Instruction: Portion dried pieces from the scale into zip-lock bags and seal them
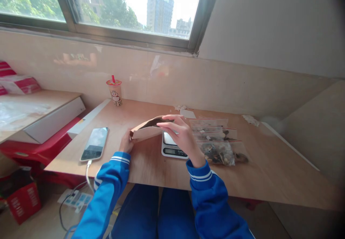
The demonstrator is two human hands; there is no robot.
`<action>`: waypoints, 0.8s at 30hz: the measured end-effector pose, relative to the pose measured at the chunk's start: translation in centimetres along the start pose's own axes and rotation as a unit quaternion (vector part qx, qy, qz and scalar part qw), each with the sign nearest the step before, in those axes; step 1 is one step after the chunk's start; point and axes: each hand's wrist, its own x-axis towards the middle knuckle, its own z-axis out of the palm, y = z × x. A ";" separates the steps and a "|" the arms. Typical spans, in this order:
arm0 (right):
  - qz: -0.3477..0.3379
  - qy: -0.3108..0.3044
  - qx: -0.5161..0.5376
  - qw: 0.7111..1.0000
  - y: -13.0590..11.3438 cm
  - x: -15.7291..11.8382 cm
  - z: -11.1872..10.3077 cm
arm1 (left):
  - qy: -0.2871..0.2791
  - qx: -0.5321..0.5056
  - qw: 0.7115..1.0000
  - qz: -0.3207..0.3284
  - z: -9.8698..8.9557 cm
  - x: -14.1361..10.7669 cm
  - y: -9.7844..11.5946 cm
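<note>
A brown paper bag (148,132) is tilted above the table, its dark mouth partly open. My left hand (126,142) grips its left end. At the bag's right end is my right hand (182,133), with fingers stretched toward the opening; whether they pinch the bag's edge is hard to tell. Under my right hand sits a white digital scale (174,152), its plate partly covered by the hand. Right of the scale lie several clear zip bags (219,152) with dark and brown dried pieces inside.
A phone (95,143) with a white cable lies at the left, and a drink cup (115,93) with a red straw stands near the wall. White paper (188,114) and crumpled tissue (250,120) lie at the back. A power strip (76,198) is on the floor.
</note>
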 end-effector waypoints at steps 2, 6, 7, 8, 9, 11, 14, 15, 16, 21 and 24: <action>0.019 0.053 -0.024 0.998 0.1 -0.3 -1.4 | -0.004 -0.007 1.000 -0.005 0.2 0.1 -0.3; 0.104 0.111 -0.109 0.982 4.5 -3.9 -5.5 | 0.000 -0.019 1.000 0.025 0.7 0.4 -0.7; 0.124 0.104 -0.145 0.976 6.5 -5.8 -6.4 | 0.003 -0.017 0.999 0.031 0.8 0.5 -0.7; 0.145 0.094 -0.185 0.967 8.7 -8.1 -7.1 | 0.002 -0.013 0.999 0.031 0.9 0.6 -0.8; 0.171 0.076 -0.222 0.957 10.9 -10.6 -7.6 | -0.001 -0.008 1.000 0.028 1.0 0.7 -0.8; 0.234 0.032 -0.282 0.930 14.9 -15.9 -8.0 | -0.007 0.003 1.000 0.019 1.2 0.8 -0.8; 0.288 0.024 -0.310 0.906 18.7 -21.8 -7.6 | -0.008 0.020 0.999 0.031 1.3 1.0 -0.6; 0.294 0.024 -0.315 0.902 19.2 -22.8 -7.4 | -0.009 0.027 0.999 0.032 1.4 1.1 -0.6; 0.296 0.025 -0.316 0.901 19.5 -23.4 -7.2 | -0.013 0.033 0.999 0.029 1.4 1.2 -0.5; 0.288 0.035 -0.302 0.908 19.3 -23.2 -7.2 | -0.041 0.040 0.998 0.018 1.8 2.6 -0.2; 0.280 0.043 -0.291 0.914 19.2 -23.0 -7.3 | -0.064 0.032 0.997 0.017 2.0 3.5 -0.5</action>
